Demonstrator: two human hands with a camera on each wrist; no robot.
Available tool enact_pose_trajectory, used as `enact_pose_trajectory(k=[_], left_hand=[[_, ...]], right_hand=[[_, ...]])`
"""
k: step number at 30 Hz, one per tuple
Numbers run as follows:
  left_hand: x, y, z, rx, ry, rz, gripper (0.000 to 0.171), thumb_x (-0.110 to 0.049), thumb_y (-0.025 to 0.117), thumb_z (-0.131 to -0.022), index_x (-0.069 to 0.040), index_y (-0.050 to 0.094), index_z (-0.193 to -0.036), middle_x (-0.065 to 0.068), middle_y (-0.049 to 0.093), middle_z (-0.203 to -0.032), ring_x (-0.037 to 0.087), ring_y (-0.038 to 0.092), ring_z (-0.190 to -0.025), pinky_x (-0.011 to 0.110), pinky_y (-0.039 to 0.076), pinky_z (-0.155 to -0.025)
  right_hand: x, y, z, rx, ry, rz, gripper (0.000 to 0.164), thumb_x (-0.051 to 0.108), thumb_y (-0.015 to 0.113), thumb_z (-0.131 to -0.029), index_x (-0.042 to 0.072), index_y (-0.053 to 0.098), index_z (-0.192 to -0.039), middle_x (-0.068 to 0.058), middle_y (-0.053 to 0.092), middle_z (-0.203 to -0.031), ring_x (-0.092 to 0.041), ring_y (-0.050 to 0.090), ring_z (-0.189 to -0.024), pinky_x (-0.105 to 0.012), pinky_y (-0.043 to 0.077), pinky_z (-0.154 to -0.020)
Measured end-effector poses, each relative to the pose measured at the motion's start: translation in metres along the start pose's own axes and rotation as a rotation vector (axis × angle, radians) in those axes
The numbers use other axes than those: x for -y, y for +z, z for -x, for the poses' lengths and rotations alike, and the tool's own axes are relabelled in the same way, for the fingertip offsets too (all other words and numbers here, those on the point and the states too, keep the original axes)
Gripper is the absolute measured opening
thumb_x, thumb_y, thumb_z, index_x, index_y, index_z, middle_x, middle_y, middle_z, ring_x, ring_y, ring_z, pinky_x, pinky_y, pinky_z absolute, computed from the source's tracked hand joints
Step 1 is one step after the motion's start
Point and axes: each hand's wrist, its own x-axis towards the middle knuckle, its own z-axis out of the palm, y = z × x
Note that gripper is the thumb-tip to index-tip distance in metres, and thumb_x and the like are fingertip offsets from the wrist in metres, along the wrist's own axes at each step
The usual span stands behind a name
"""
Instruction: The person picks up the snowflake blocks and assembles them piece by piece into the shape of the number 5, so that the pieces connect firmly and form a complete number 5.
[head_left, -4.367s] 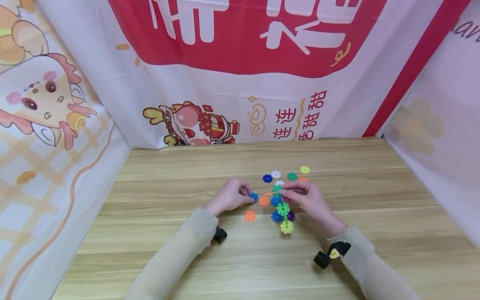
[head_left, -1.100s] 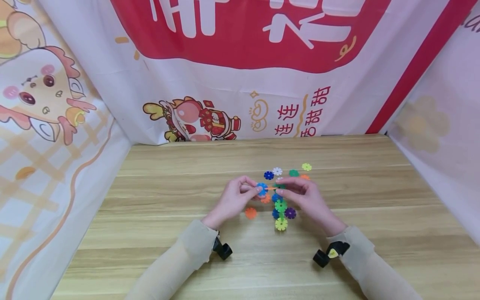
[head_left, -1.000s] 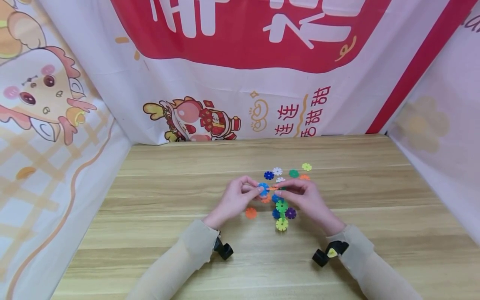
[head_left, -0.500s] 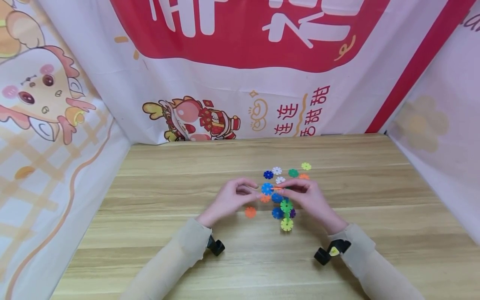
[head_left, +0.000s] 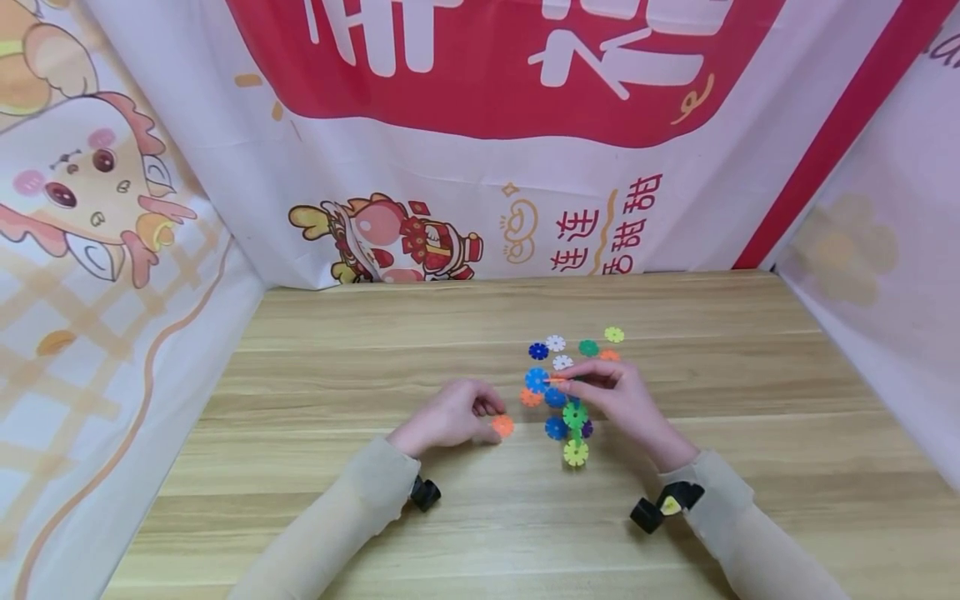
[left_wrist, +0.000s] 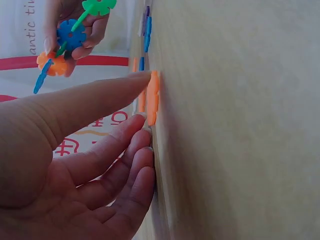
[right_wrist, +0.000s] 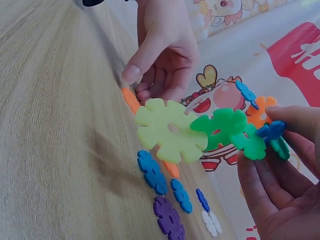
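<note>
My right hand (head_left: 618,396) pinches a chain of interlocking snowflake discs (right_wrist: 220,127) between thumb and fingers, held above the table. The chain runs from a pale yellow disc (right_wrist: 167,131) through green and blue ones to an orange disc (right_wrist: 261,111) with a light blue disc (right_wrist: 246,94) at its end. My left hand (head_left: 450,414) is low at the table beside a loose orange snowflake disc (head_left: 504,426). In the left wrist view, its thumb tip is right at one edge of this orange disc, with the fingers loosely bent near the opposite edge.
More loose discs lie under and behind the chain: orange (head_left: 530,397), blue (head_left: 556,428), purple (head_left: 587,428), dark blue (head_left: 537,352), white (head_left: 555,342), green (head_left: 588,347) and yellow (head_left: 614,334). Printed cloth (head_left: 480,208) hangs along the table's (head_left: 337,333) back edge.
The left hand brought a blue disc to the chain's orange end, let go of it there, and moved down-left to the loose orange disc. The right hand keeps holding the chain, which has turned slightly.
</note>
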Motion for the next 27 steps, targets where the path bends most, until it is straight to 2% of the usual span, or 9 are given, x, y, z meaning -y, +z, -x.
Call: enact_pose_trajectory(k=[6, 17, 22, 27], left_hand=[[-0.0013, 0.0027, -0.0026, 0.004, -0.024, -0.046, 0.026, -0.010, 0.087, -0.081, -0.012, 0.075, -0.103, -0.004, 0.065, -0.094, 0.014, 0.057, -0.086, 0.032, 0.050, -0.080], [-0.0003, 0.0045, -0.0052, 0.009, -0.025, -0.060, 0.026, -0.010, 0.088, -0.080, -0.011, 0.073, -0.102, -0.003, 0.064, -0.092, 0.014, 0.057, -0.085, 0.032, 0.050, -0.079], [-0.0007, 0.0049, -0.0041, 0.007, -0.011, -0.035, 0.028, -0.006, 0.087, -0.080, -0.010, 0.070, -0.103, -0.001, 0.064, -0.091, 0.014, 0.058, -0.083, 0.030, 0.051, -0.076], [-0.0020, 0.0045, -0.0029, 0.018, 0.012, 0.015, 0.027, -0.002, 0.084, -0.083, -0.010, 0.067, -0.102, 0.002, 0.065, -0.089, 0.014, 0.060, -0.078, 0.029, 0.052, -0.070]], right_hand=[[0.0012, 0.0008, 0.0003, 0.006, 0.001, 0.007, 0.020, 0.024, 0.080, -0.092, 0.013, 0.079, -0.109, -0.004, 0.073, -0.109, -0.026, 0.066, -0.101, -0.030, 0.055, -0.081], [0.0012, 0.0018, 0.0004, 0.015, -0.020, 0.026, 0.018, 0.022, 0.080, -0.092, 0.014, 0.079, -0.108, -0.003, 0.073, -0.107, -0.026, 0.066, -0.094, -0.028, 0.054, -0.073], [0.0008, 0.0014, 0.0007, 0.012, -0.012, 0.032, 0.019, 0.022, 0.080, -0.091, 0.015, 0.079, -0.108, -0.003, 0.073, -0.107, -0.027, 0.066, -0.093, -0.028, 0.054, -0.073], [0.0005, 0.0006, 0.0012, 0.012, 0.006, 0.023, 0.019, 0.023, 0.080, -0.091, 0.014, 0.079, -0.108, -0.003, 0.073, -0.109, -0.026, 0.066, -0.098, -0.030, 0.055, -0.079]])
